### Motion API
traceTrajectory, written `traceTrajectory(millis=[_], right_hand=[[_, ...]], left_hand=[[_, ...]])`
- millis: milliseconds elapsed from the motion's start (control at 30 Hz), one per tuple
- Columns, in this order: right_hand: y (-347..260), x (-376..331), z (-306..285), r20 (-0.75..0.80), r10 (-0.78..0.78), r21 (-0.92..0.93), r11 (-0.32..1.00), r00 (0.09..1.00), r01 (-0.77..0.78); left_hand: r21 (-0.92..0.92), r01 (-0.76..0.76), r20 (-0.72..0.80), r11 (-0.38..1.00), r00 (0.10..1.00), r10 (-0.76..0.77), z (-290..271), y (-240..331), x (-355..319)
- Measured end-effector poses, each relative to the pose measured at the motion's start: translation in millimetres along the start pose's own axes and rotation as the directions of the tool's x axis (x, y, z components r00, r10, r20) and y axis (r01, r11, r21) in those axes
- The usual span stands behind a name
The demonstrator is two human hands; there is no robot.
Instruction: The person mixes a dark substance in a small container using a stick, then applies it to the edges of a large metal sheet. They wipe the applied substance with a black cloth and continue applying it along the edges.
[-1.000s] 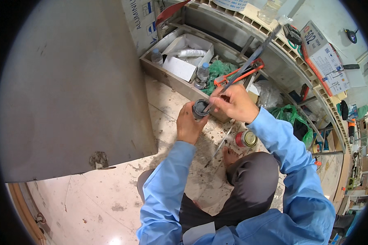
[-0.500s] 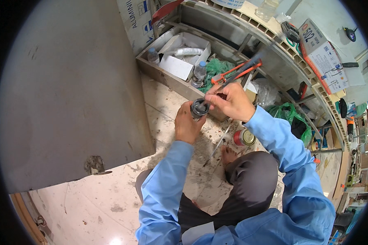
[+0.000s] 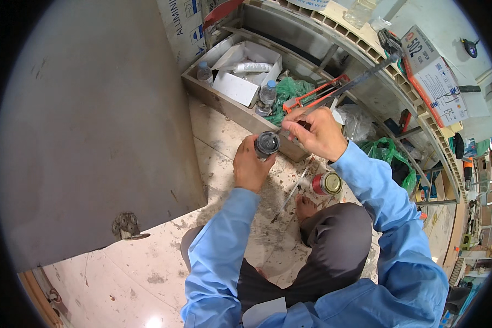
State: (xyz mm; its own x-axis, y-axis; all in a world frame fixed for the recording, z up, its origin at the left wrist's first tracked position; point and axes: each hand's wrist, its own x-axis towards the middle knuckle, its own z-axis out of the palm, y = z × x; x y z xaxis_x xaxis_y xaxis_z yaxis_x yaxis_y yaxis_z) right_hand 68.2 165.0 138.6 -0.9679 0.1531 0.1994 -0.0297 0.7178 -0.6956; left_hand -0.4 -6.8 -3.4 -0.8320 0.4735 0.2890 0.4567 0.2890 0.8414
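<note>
My left hand (image 3: 250, 167) is wrapped round a small open jar (image 3: 267, 144) with dark grey paste inside, its mouth facing up. Between the fingers and thumb of my right hand (image 3: 318, 134) is a long, thin, dark metal strip (image 3: 361, 80). The strip slants up and away to the right, its far end in front of the shelf. Its near end lies close by the jar's right rim; I cannot tell if they touch. A red tin (image 3: 327, 183) with a gold-coloured lid stands on the floor below my right hand.
At left rises a large grey panel (image 3: 98, 120) with a rough patch at its lower edge. Ahead, a drawer (image 3: 224, 101) holds bottles, a white box and an orange-framed hacksaw (image 3: 306, 99). A shelf with a glue carton (image 3: 434, 76) curves along the right.
The near end of the metal strip has come out of the jar, to its right rim. My right hand has tilted the strip, and its far end has swung to the right. My left hand stays put.
</note>
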Motion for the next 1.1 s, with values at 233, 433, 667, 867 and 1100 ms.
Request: traceTrajectory(millis=[233,433,667,867,1100], right_hand=[[2,-22,-10,-0.074,-0.003,0.112,0.994,0.997,0.011],[9,-34,-11,-0.119,0.027,0.118,0.993,0.993,-0.013],[23,-40,-16,-0.077,0.321,0.411,0.873,0.944,-0.263],[84,-77,-61,-0.483,0.169,0.23,0.971,0.859,-0.061],[220,-192,-47,-0.082,0.003,-0.598,0.8,0.997,-0.052]], left_hand=[[-0.013,0.068,-0.001,0.998,0.998,-0.068,-5,-3,4],[0.0,0.04,-0.03,0.999,0.999,-0.04,-2,-7,3],[-0.038,0.048,-0.015,0.998,0.999,-0.049,2,-3,2],[-0.048,0.053,-0.008,0.997,0.999,-0.053,-3,-6,2],[-0.005,0.157,0.037,0.988,0.987,-0.156,-7,-6,-1]])
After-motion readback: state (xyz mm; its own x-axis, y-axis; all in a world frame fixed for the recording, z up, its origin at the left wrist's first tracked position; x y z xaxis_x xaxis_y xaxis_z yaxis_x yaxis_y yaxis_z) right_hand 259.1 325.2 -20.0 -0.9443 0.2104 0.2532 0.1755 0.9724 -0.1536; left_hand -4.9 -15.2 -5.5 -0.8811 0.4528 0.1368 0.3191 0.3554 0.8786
